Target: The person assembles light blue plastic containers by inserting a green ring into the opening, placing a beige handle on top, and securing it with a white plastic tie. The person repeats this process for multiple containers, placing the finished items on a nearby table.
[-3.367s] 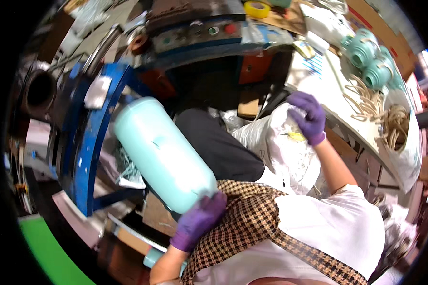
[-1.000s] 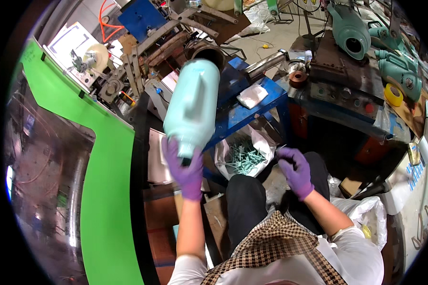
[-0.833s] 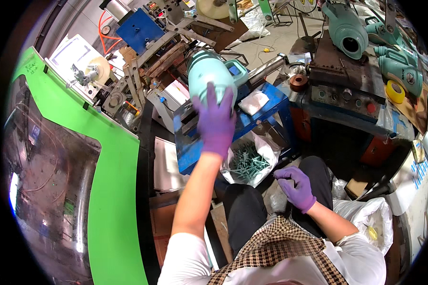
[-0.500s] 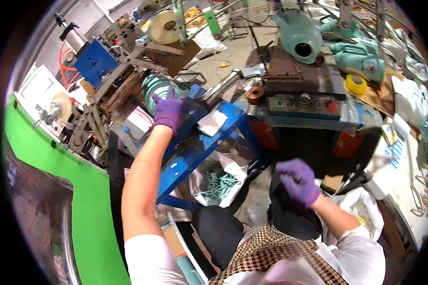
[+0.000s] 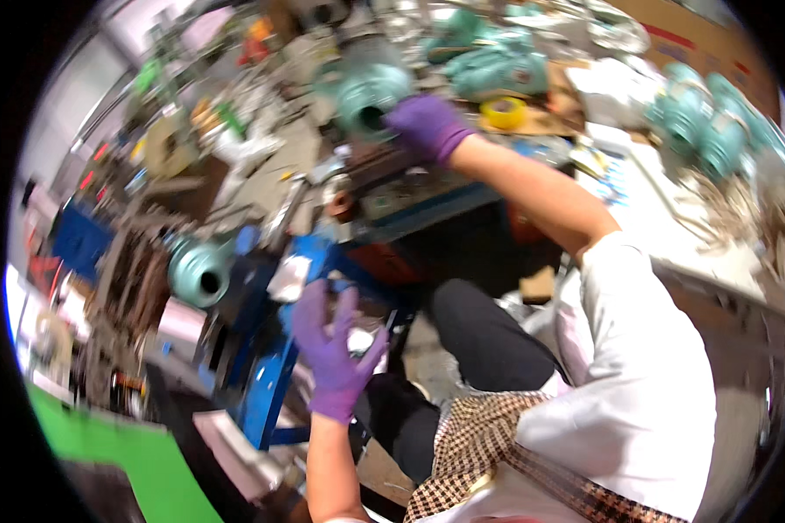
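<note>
My left hand (image 5: 333, 349) wears a purple glove. Its fingers are spread with nothing in them, just in front of the blue metal stand. My right hand (image 5: 429, 128), also gloved, reaches forward to the mouth end of a teal plastic jug (image 5: 375, 85) on the dark machine top. Blur smears its fingers, so I cannot tell whether they grip the jug or only rest against it. Another teal jug (image 5: 199, 270) sits in the machine at the left, its round opening toward me, away from both hands. A white cloth (image 5: 289, 279) lies on the blue stand (image 5: 269, 392).
Yellow tape (image 5: 503, 112) lies right of my right hand, near more teal jugs (image 5: 497, 70). Further teal jugs (image 5: 702, 122) stand at the far right behind a white table (image 5: 672, 209). A green panel (image 5: 131, 458) borders the lower left. A brown roll (image 5: 341, 206) sits near the machine's corner.
The view has swung right. My left hand has left the jug in the left machine and drawn back toward me. My right hand has gone from my lap up to the other jug.
</note>
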Motion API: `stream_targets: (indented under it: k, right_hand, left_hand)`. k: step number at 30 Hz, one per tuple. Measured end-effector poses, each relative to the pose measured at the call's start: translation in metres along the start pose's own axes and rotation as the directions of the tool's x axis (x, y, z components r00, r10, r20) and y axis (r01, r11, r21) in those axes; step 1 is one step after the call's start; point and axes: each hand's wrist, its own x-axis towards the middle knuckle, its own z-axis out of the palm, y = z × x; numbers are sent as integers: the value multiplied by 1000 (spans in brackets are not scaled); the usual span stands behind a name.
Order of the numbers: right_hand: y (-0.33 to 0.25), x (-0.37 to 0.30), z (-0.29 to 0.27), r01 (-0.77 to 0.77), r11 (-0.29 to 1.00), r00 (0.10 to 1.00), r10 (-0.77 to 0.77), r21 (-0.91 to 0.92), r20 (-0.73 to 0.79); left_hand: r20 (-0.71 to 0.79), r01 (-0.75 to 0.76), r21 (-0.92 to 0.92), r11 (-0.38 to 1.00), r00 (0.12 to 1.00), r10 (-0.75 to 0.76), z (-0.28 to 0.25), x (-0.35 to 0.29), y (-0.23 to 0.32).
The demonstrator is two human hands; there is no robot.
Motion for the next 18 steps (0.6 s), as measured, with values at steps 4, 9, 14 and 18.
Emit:
stream_targets:
  k: [4, 9, 14, 18]
  right_hand:
    - [-132, -38, -148, 218, 950, 976, -212, 222, -51]
    - [-168, -102, -245, 269, 517, 961, -89, 813, -261]
    - [-49, -240, -251, -512, 627, 802, 593, 587, 67]
    - [122, -479, -322, -911, 0, -195, 881, 412, -430]
  left_hand:
    - [-296, -154, 80, 985, 940, 171, -26, 20, 24]
    - [141, 421, -728, 541, 864, -483, -89, 31, 96]
    - [258, 554, -717, 424, 775, -577, -82, -18, -17]
    - [488, 652, -752, 100, 652, -580, -9, -64, -87]
